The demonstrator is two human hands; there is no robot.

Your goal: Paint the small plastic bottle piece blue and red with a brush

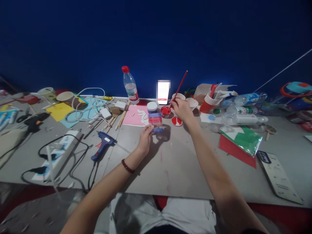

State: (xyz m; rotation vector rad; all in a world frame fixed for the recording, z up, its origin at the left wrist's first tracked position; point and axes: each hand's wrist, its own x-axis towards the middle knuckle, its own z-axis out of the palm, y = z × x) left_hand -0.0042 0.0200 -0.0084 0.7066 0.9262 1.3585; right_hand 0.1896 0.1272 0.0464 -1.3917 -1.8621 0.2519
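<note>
My left hand (145, 139) grips a small clear plastic piece (155, 122) painted with blue and red bands, held above the table. My right hand (181, 110) is closed round a thin red paintbrush (180, 85), which slants up to the right. The brush's lower end is at an open jar of red paint (165, 111). A lid smeared with red paint (177, 121) lies just below my right hand. Behind the held piece stands a jar with a white lid (152, 107). A lit phone (163, 92) leans upright against the blue wall.
A bottle with a red cap (131, 87) stands at the back. Leftward are a blue glue gun (103, 145), a power strip (58, 156) and cables. Rightward are red cups (207, 104), plastic bottles (246, 119), a green packet (243, 139) and a phone case (280, 177).
</note>
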